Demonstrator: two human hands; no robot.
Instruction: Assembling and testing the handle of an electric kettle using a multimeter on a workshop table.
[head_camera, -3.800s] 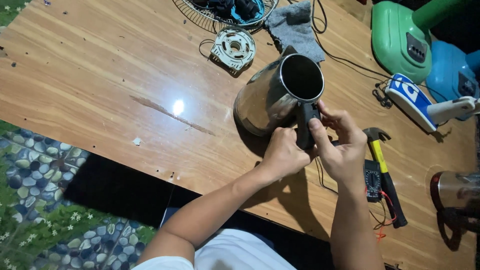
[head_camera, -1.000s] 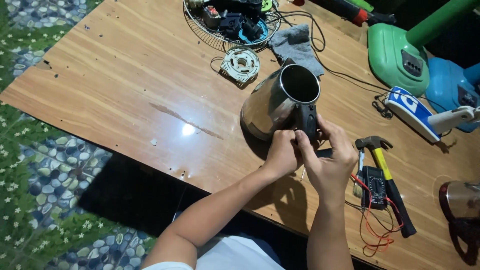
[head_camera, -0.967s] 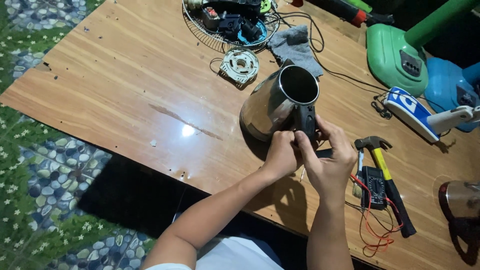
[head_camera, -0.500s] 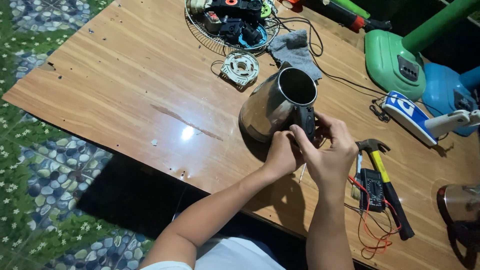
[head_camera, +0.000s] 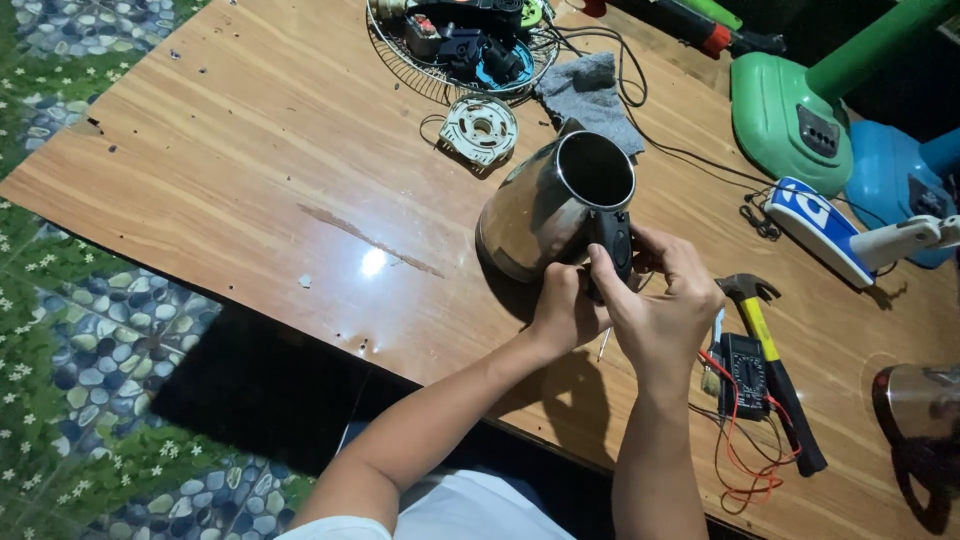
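The kettle (head_camera: 545, 205) stood tilted on the table (head_camera: 200, 150), mouth open toward the camera, its black handle (head_camera: 612, 240) facing the person. The left hand (head_camera: 565, 310) was closed around the handle's lower end; the right hand (head_camera: 665, 300) gripped the handle from the other side, fingers curled over it. A hammer (head_camera: 775, 370) and a multimeter (head_camera: 742, 362) lay just right of the hands, a grey cloth (head_camera: 590, 95) behind the kettle
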